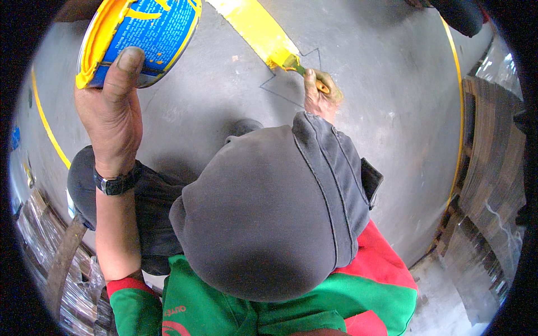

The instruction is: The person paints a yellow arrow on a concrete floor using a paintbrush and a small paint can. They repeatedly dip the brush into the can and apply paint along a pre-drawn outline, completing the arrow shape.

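Observation:
My left hand (112, 115) is raised at the upper left and grips a blue paint can (140, 33) smeared with yellow paint around its rim; a dark watch sits on that wrist. Further ahead, my right hand (319, 95) holds a paintbrush (291, 61) loaded with yellow paint. The bristles touch the grey concrete floor (213, 95) at the end of a wide yellow painted stripe (252, 25), beside a thin outline drawn on the floor. My bent knee in grey trousers (274, 213) fills the middle and hides the right forearm.
Thin yellow lines (45, 126) curve along the floor at left and right. Wrapped stacked goods on a pallet (61, 274) stand at the lower left. Stacked brown cardboard sheets (493, 162) rise at the right. Another person's dark shoe (459, 14) shows at the top right.

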A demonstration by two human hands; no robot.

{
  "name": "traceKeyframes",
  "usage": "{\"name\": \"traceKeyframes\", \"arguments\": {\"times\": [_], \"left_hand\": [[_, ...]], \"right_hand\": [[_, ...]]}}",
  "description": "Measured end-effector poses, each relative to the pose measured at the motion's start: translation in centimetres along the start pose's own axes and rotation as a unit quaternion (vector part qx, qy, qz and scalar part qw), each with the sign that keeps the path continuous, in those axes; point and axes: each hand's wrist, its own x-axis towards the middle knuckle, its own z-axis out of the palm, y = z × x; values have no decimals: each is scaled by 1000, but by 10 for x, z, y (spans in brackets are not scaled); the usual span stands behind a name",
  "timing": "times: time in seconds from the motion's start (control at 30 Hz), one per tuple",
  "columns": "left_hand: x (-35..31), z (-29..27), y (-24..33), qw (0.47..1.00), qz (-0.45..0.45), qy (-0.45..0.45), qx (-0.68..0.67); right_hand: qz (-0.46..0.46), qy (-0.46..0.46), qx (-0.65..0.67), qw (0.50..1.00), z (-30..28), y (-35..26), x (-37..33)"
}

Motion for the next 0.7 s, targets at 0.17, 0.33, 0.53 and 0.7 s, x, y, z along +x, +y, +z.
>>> {"name": "traceKeyframes", "arguments": {"times": [0.17, 0.33, 0.53, 0.7], "left_hand": [[0, 3, 3, 999, -16, 39, 23], [-1, 3, -2, 998, -15, 54, 7], [10, 22, -19, 995, -24, -40, 84], [39, 40, -35, 972, 80, -105, 194]], "right_hand": [[-29, -18, -24, 999, 9, 5, 3], [30, -3, -12, 999, -20, 7, -17], [40, 12, 29, 999, -8, -8, -3], [-12, -24, 9, 1000, 3, -3, -2]]}}
